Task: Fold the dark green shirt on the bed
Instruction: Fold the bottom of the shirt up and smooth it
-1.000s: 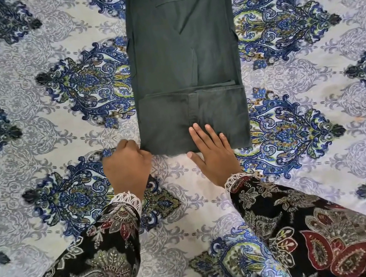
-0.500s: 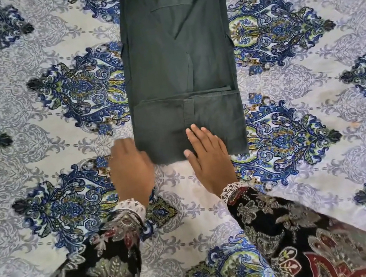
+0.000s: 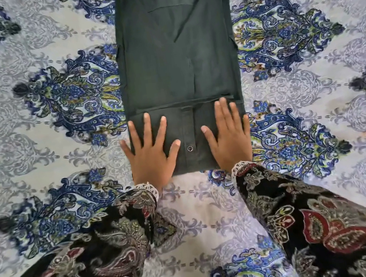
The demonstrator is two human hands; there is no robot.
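Now we press both hands flat, fingers spread: left hand [image 3: 149, 154] and right hand [image 3: 228, 136] on the shirt [image 3: 177, 62] on the bed [image 3: 35, 149]; no writing readable.

Bed [image 3: 35, 149] in blue-patterned sheet, dark green shirt [image 3: 178, 67] folded lengthwise directly on it

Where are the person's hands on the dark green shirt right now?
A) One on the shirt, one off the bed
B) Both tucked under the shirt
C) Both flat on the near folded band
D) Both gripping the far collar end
C: the left hand and right hand lie flat, fingers straight, on the near folded band of the dark green shirt.
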